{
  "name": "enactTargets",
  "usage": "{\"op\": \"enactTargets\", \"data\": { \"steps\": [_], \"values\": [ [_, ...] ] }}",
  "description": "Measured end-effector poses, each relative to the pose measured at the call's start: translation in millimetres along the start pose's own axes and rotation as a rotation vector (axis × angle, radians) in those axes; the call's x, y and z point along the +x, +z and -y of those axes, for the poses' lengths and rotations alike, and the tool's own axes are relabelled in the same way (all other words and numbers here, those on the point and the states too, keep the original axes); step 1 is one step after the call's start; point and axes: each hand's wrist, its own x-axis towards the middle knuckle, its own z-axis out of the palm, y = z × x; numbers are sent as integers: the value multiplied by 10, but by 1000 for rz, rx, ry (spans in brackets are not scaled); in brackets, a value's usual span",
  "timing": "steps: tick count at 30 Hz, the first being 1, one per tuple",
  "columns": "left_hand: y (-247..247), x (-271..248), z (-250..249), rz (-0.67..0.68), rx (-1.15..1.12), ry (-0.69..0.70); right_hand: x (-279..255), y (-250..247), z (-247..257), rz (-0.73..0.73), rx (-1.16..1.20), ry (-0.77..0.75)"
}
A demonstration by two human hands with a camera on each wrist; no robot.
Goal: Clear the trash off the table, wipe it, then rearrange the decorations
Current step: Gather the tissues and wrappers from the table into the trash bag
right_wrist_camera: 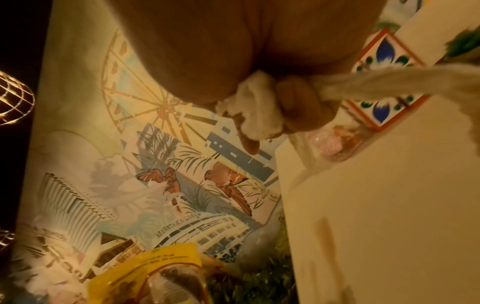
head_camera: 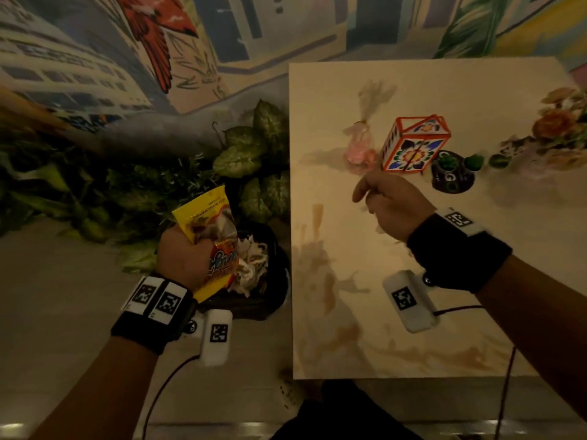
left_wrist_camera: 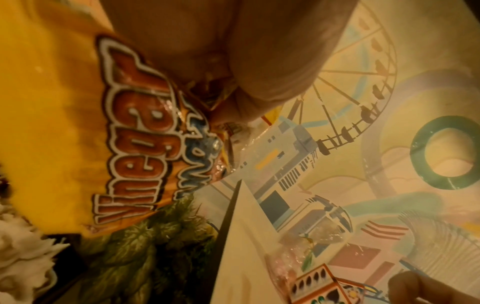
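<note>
Your left hand point(head_camera: 182, 258) grips the yellow snack bag point(head_camera: 212, 223) over the bin point(head_camera: 273, 300): light, crinkly, slippery; hold mid-body. Your right hand's fingers point(right_wrist_camera: 298, 102) bunch what looks like a soft cloth point(right_wrist_camera: 257, 115).

Near tabletop point(head_camera: 397, 312) lies open; lantern box point(head_camera: 413, 144) blocks beyond.

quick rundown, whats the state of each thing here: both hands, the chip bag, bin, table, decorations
left hand: grips the yellow chip bag
yellow chip bag: crumpled, held over the bin
black trash bin: on the floor, holds crumpled white paper
right hand: curled round a white cloth, above the table
cream table: brown smears, unwiped
floral lantern box: upright
pink cellophane bag: upright, tied
</note>
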Motion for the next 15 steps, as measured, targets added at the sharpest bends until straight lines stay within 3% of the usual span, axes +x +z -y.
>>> {"op": "enactTargets", "data": {
  "steps": [7,11,15],
  "values": [
    [-137,187,263,-1,113,-7,251,337,428,157,124,-135],
    [-189,379,551,-21,196,-82,373,571,671,261,96,-207],
    [-185,515,734,49,217,-61,506,968,784,338,125,-211]
  ]
}}
